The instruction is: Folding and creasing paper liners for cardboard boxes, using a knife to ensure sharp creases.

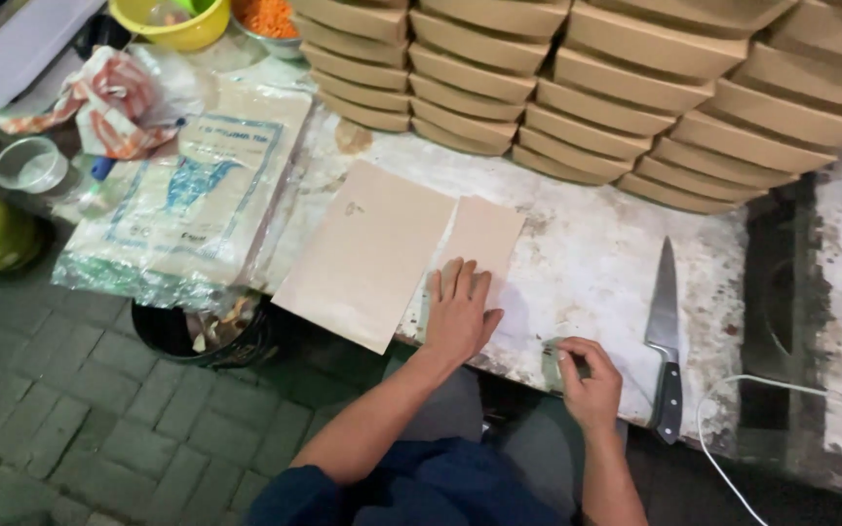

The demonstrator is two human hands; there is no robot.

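Indoors, left hand (460, 314) flat on stained worktop (596, 263); right hand (589, 382) fingers pinch a small wad (550, 356).

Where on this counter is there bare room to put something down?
The widest bare patch lies between the brown paper sheets and the knife, below the stacked boxes. A narrow strip runs between the boxes and the sheets' top edge. The counter's left end is crowded with plastic bags, a cloth and bowls. The left hand presses the sheets.
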